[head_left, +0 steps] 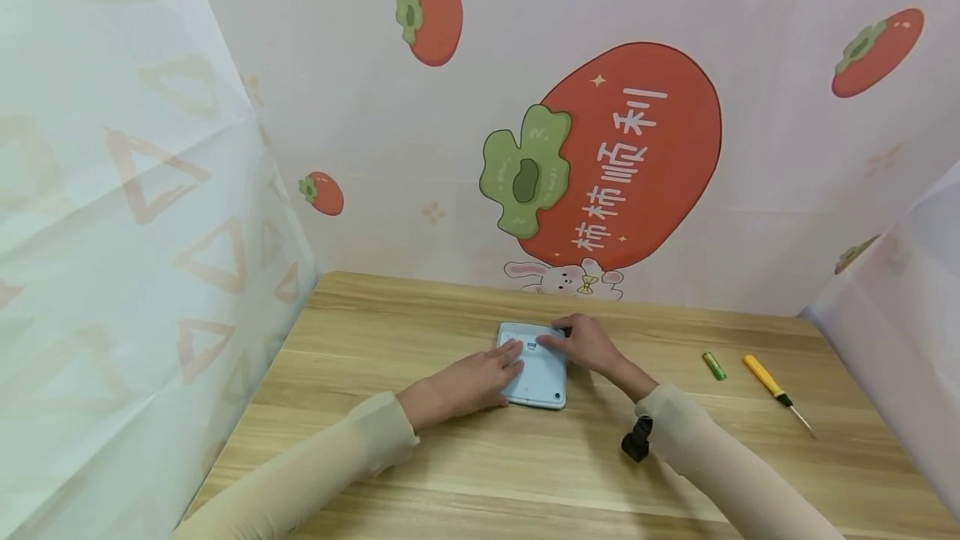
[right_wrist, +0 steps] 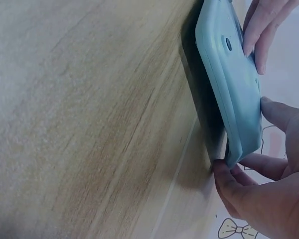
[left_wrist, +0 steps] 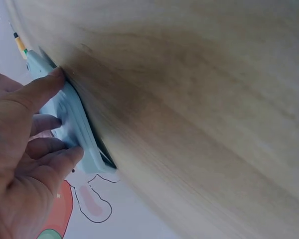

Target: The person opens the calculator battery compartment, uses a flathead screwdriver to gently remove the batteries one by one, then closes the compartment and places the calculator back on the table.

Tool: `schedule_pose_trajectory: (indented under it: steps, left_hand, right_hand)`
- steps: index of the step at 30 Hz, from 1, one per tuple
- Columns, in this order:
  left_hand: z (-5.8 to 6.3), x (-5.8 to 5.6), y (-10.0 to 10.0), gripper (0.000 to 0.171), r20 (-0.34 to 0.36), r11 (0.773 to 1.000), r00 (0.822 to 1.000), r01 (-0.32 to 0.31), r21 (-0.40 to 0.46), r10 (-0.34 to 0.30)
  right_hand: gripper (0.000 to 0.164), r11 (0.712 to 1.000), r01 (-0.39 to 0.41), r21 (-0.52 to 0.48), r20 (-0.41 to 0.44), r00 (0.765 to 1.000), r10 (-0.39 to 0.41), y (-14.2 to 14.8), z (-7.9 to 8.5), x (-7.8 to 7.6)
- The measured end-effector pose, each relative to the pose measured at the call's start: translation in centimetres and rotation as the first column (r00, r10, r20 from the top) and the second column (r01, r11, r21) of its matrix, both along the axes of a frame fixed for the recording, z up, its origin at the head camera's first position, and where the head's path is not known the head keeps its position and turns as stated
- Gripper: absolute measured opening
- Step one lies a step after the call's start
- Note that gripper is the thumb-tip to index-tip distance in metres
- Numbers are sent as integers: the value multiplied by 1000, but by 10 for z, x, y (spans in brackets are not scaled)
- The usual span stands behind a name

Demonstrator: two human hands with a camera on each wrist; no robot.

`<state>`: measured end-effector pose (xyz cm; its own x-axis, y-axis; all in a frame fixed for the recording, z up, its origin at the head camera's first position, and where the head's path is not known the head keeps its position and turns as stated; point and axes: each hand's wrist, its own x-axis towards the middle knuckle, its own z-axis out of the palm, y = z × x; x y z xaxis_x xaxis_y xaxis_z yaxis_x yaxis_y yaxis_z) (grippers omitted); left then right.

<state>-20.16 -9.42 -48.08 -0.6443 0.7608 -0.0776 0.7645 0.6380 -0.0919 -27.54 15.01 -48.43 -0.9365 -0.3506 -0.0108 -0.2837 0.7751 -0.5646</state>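
Note:
A light blue flat device (head_left: 542,377) with rounded corners lies on the wooden table, a small dark slot and a round dark spot on its upper face. My left hand (head_left: 472,377) holds its left side, thumb at the near edge and bent fingers over the upper face. At the far right corner my right hand (head_left: 588,344) grips it, the thumb (right_wrist: 276,110) on the face and fingertips (right_wrist: 224,172) curled round the edge. A dark shadow runs along the table under the device's edge (right_wrist: 217,84) in the right wrist view.
To the right lie a green battery (head_left: 714,366) and a yellow-handled screwdriver (head_left: 765,377), its shaft pointing toward the near right. A black strap with a small box (head_left: 637,440) hangs at my right wrist. Printed sheets (head_left: 360,107) wall the table's back and sides.

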Motion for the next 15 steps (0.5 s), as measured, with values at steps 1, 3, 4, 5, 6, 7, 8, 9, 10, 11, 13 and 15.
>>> schedule_pose_trajectory:
  steps: [1,3,4,5,6,7,8,9,10,11,13,15]
  left_hand:
    - [0,0,0,66,-5,1000,1000,5,-4,-5]
    - [0,0,0,66,-12,1000,1000,10,-11,-10]
    - [0,0,0,66,-12,1000,1000,10,-10,-10]
    - [0,-1,1,65,-9,1000,1000,6,-8,-6]
    - [0,-1,1,65,-5,1000,1000,3,-6,-3]
    - [0,-1,1,64,0,1000,1000,0,-4,0]
    - [0,0,2,64,7,1000,1000,-4,2,4]
    - [0,0,2,63,12,1000,1000,-7,8,7]
    - [0,0,2,62,19,1000,1000,-10,16,10]
    - [0,0,2,62,24,1000,1000,-13,21,12]
    - [-2,0,1,62,24,999,1000,-15,34,14]
    - [-3,1,1,62,16,999,1000,-16,39,15]
  right_hand:
    - [46,1000,8,-7,7,1000,-7,0,0,0]
    - [47,1000,20,-15,13,1000,-20,1,1,1]
    - [48,999,28,-21,19,999,-28,2,1,1]
    - [49,999,34,-24,22,999,-34,2,1,1]
    - [50,999,44,-33,31,999,-43,3,2,1]
    - [50,998,48,-38,36,998,-47,4,2,1]
    - [49,998,52,-45,43,998,-51,4,2,2]
    - [49,997,58,-55,53,997,-56,5,2,2]
    - [49,995,73,-67,69,995,-68,4,3,3]
    - [48,994,78,-76,79,994,-72,5,4,4]
    - [46,991,98,-93,97,991,-89,4,5,5]
    - [44,987,115,-110,116,988,-102,4,6,5]
